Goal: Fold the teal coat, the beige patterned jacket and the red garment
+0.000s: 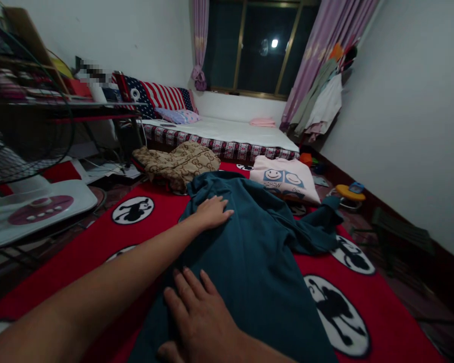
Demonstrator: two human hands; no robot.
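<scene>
A dark teal garment (249,252) lies spread on a red blanket (98,237) printed with black-and-white round figures. My left hand (212,212) reaches far forward, its arm coming from the lower left. It lies flat and open on the garment's upper left part, fingers stretched to the right. My right hand (200,317) rests close to me on the garment's near left edge. Its palm is down and its fingers are spread, so it is open. Neither hand holds anything. The garment's right sleeve (318,227) lies crumpled toward the right.
A pale pink shirt (285,179) with smiley faces and a brown patterned cloth (177,164) lie beyond the garment. A mattress (230,131) lies under the window. A fan (26,146) and shelves stand at the left, and a small yellow stool (350,192) at the right.
</scene>
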